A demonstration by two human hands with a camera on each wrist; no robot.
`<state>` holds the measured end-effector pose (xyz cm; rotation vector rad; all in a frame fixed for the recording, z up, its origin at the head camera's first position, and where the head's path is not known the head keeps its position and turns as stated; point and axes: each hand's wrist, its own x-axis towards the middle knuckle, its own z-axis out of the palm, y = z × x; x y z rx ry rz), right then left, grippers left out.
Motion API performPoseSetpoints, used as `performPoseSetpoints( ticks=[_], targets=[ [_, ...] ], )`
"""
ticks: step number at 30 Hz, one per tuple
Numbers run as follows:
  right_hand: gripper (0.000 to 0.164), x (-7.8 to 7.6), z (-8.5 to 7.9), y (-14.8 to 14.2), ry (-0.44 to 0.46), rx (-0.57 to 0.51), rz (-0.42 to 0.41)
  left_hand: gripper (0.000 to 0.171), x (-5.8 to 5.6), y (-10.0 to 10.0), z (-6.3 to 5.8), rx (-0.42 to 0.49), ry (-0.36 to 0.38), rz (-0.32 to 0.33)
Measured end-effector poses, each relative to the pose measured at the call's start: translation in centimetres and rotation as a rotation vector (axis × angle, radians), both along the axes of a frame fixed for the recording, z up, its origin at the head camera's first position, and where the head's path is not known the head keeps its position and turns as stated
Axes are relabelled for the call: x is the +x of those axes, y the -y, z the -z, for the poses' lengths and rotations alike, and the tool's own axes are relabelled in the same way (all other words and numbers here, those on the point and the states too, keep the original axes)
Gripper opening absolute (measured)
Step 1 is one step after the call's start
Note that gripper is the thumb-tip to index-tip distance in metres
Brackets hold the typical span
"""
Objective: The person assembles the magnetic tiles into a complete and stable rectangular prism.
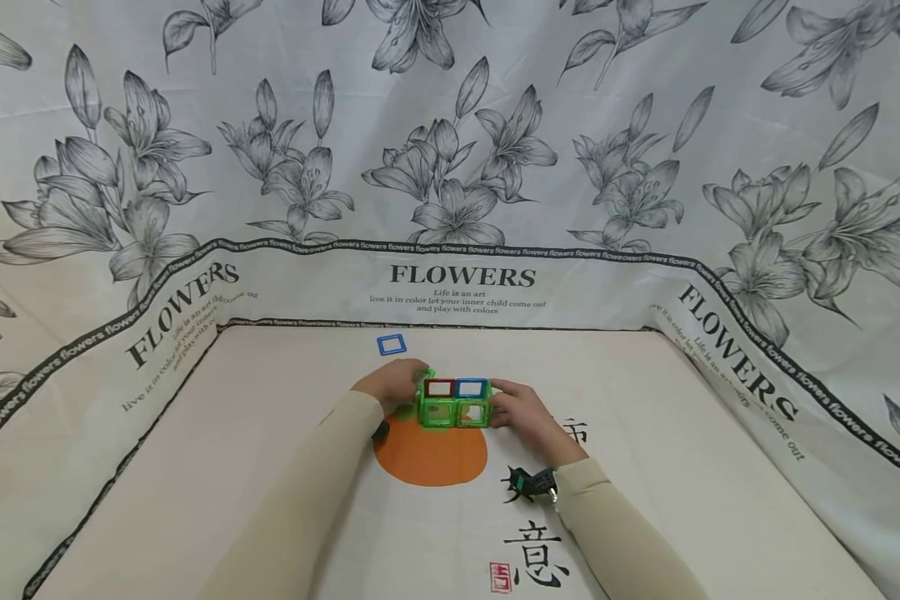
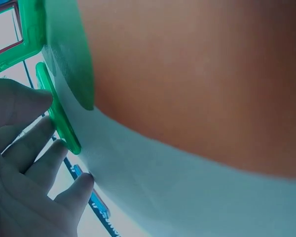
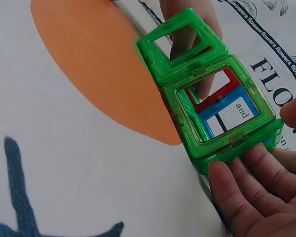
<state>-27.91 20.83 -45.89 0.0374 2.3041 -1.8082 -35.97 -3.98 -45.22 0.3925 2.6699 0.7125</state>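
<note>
A small box of see-through magnetic tiles [image 1: 453,404] stands at the upper edge of an orange round patch. Its near side has two green square tiles; a red tile [image 1: 439,388] and a blue tile [image 1: 470,388] lie on top. At its left end is my left hand [image 1: 396,382], pinching a single green square tile [image 2: 59,111] between thumb and fingers. My right hand [image 1: 521,412] holds the box's right end, its fingers [image 3: 256,173] against the green side tile and the thumb [image 3: 293,116] at the corner. The box's far side is mostly hidden.
A loose blue square tile [image 1: 392,344] lies beyond the left hand, near the back of the table. The orange patch [image 1: 431,458] and black characters [image 1: 537,554] mark the pale cloth. Flower-printed curtain [image 1: 457,167] surrounds the back and sides.
</note>
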Motion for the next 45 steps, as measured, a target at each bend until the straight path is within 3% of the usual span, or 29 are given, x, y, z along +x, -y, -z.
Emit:
performPoseSetpoints(
  ticks=[10, 16, 19, 31, 40, 45],
  targets=[
    [0.053, 0.2, -0.2, 0.4, -0.007, -0.021, 0.004, 0.049, -0.2, 0.3, -0.2, -0.138, -0.108, 0.115],
    [0.053, 0.7, -0.8, 0.4, -0.007, -0.019, -0.01, 0.046, -0.3, 0.7, -0.6, -0.173, -0.135, 0.142],
    [0.052, 0.3, -0.3, 0.4, -0.012, -0.02, 0.002, 0.051, -0.3, 0.9, -0.7, -0.176, -0.131, 0.122],
    [0.054, 0.1, -0.2, 0.3, 0.001, -0.019, 0.004, 0.033, 0.1, 1.3, -1.1, -0.105, -0.081, -0.002],
    [0.052, 0.2, -0.3, 0.3, -0.005, -0.011, 0.003, 0.035, 0.0, 1.7, -1.1, -0.111, -0.116, 0.01],
    [0.051, 0.2, -0.1, 0.2, -0.013, -0.009, -0.009, 0.033, 0.2, 1.9, -1.7, -0.09, -0.135, -0.018]
  ],
)
